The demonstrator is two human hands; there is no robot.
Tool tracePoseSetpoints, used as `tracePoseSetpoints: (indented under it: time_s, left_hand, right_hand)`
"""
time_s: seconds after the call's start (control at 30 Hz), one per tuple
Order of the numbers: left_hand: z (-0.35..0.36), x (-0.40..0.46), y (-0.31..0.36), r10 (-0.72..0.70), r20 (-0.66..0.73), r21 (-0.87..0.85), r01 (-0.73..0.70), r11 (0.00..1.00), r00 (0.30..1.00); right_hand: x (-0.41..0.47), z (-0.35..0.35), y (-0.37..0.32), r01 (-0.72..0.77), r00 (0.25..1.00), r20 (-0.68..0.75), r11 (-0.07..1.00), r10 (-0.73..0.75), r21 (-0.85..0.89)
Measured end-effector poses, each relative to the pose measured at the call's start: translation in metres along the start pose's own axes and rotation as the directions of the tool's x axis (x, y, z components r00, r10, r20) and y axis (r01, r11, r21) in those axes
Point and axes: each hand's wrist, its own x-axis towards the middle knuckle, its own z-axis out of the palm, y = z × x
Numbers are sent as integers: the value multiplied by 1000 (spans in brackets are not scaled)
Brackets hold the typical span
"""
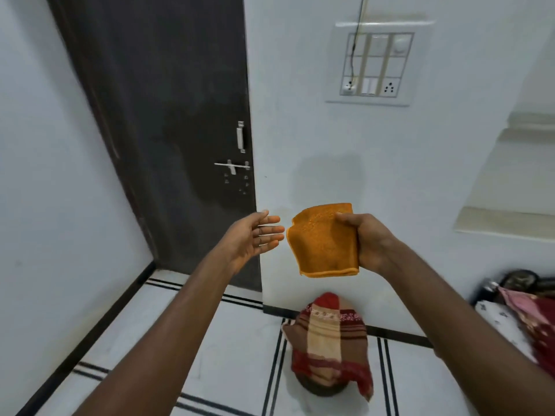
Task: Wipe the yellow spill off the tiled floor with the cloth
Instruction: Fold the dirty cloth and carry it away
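Observation:
My right hand (371, 240) holds a folded orange cloth (322, 240) up in front of the white wall, thumb on its near face and fingers behind it. My left hand (255, 235) is held out just left of the cloth, palm turned toward it, fingers straight, a small gap between fingertips and cloth edge. The white tiled floor (237, 349) with black stripe lines lies below. No yellow spill shows on the visible floor.
A dark door (168, 130) with a metal latch stands at the left. A red and beige checked cloth (330, 343) covers a round object on the floor by the wall. Bedding and fabric (522, 319) lie at the right. A switch panel (375, 64) is on the wall.

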Motion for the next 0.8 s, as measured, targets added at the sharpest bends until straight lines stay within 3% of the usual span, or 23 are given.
tracePoseSetpoints:
  time_s: [0.43,0.63,0.8]
  left_hand:
    - [89,269,-94,-215,86,56,211,976,973]
    - [111,354,-190,-379,40,77,375,924,924]
    - [107,407,-318,-532,-51,35,534,845,845]
  right_hand:
    - [229,-139,4,-142,967,-193,981,167,134]
    - [337,-205,76,-259,931,-202,939,305,225]
    - [428,-254,191,-378,874,-189,871,447,315]
